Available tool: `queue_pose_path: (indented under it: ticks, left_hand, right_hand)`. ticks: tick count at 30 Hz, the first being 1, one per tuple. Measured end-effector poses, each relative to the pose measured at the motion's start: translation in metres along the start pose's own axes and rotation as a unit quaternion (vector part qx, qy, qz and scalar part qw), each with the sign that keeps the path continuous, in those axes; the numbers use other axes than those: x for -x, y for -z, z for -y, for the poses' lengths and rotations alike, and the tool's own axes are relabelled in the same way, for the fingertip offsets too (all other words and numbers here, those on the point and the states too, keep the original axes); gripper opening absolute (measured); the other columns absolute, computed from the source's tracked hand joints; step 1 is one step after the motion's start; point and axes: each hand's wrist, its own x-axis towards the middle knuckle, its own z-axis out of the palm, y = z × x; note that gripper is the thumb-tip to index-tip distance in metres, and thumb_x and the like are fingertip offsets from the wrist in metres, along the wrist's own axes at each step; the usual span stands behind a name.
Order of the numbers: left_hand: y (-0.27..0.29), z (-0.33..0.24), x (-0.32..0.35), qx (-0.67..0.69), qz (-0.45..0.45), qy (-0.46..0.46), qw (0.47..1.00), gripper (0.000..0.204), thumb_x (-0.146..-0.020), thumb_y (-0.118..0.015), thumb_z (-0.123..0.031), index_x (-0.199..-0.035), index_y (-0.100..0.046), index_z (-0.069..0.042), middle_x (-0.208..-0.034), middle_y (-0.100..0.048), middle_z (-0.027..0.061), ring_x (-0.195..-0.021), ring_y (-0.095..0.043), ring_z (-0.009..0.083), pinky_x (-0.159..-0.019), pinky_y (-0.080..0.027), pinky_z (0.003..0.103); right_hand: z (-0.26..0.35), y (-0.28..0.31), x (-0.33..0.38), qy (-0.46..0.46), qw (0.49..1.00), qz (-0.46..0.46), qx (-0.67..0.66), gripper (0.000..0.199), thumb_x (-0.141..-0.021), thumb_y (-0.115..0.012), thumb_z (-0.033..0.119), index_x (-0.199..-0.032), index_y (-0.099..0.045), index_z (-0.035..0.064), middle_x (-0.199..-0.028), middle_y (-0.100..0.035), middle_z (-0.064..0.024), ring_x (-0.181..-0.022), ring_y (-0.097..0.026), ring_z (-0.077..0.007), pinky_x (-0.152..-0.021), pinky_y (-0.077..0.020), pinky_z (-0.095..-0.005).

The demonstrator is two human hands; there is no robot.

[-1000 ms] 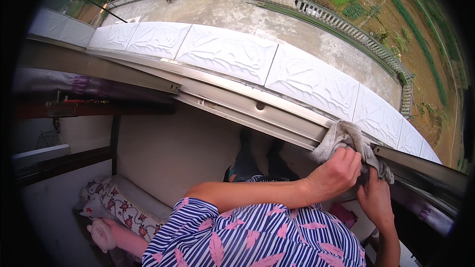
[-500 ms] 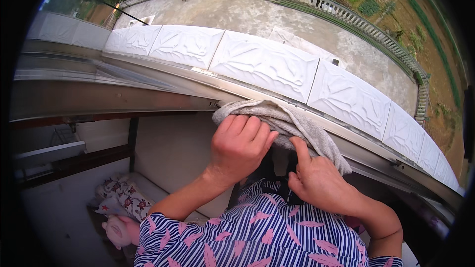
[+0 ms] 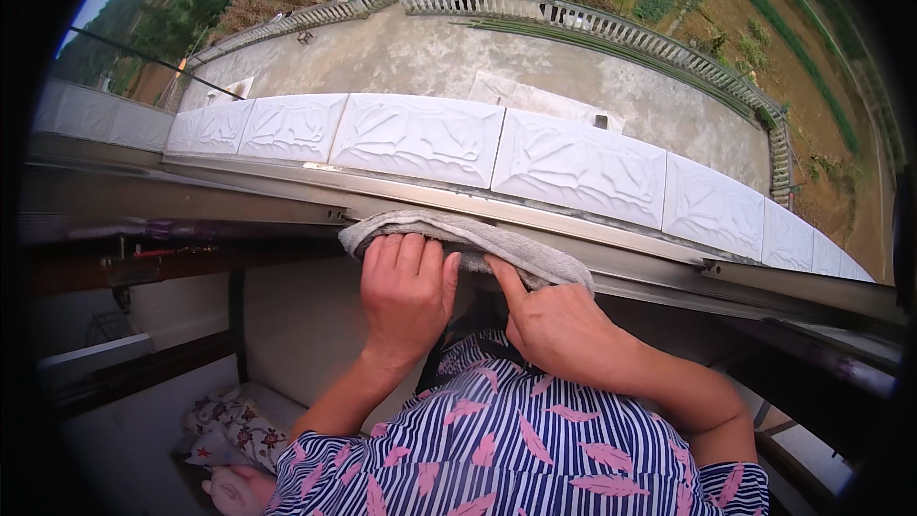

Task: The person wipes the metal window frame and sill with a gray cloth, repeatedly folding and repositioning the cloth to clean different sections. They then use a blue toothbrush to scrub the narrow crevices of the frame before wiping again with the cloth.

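Note:
A grey towel lies folded lengthwise along the metal window track, its near edge hanging over on my side. My left hand is closed on the towel's left part, fingers curled into its lower edge and thumb alongside. Against the towel's right part presses my right hand, its index finger stretched along the cloth and the other fingers folded under. The undersides of those fingers are hidden.
Beyond the track runs a ledge of white embossed tiles, with a concrete yard and a balustrade far below. Window frame bars extend left. Inside at lower left are a floral cushion and a pink plush toy.
The view has shifted, so the ledge sits lower and flatter. Both hands, still on the towel, appear further left in the picture, and the towel lies more level.

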Motion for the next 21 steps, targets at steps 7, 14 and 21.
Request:
queue_pose_path:
  ticks: [7,14,21]
  left_hand:
    - [-0.001,-0.020,0.006,0.067,-0.023,-0.037,0.997,0.026,-0.077,-0.068,-0.015,-0.097,-0.064,0.000,-0.094,-0.061,0.0120,-0.092,-0.059,0.0278,-0.087,-0.046,0.042]
    - [0.007,0.034,0.011,-0.039,-0.015,0.016,0.999,0.021,-0.076,-0.062,-0.012,-0.095,-0.063,-0.002,-0.088,-0.059,0.0090,-0.086,-0.058,0.0244,-0.087,-0.043,0.040]
    - [-0.003,0.029,0.016,-0.046,-0.018,0.071,0.996,0.026,-0.072,-0.062,-0.005,-0.098,-0.059,0.001,-0.096,-0.056,0.0157,-0.090,-0.055,0.0332,-0.079,-0.043,0.043]
  right_hand:
    - [0.009,0.015,0.005,-0.034,0.996,0.084,-0.006,0.072,-0.079,-0.056,0.010,-0.136,-0.025,-0.0208,-0.059,-0.059,-0.0249,-0.054,-0.059,-0.0422,-0.053,-0.0466,-0.0510]
    - [0.028,-0.005,-0.056,0.060,0.995,0.064,-0.043,0.066,-0.077,-0.056,0.008,-0.128,-0.029,-0.0247,-0.063,-0.060,-0.0282,-0.059,-0.061,-0.0437,-0.056,-0.0491,-0.0503]
    - [0.019,-0.012,-0.053,0.096,0.995,-0.017,0.003,0.053,-0.074,-0.056,0.005,-0.118,-0.042,-0.0196,-0.065,-0.063,-0.0240,-0.057,-0.063,-0.0370,-0.054,-0.0503,-0.0443]
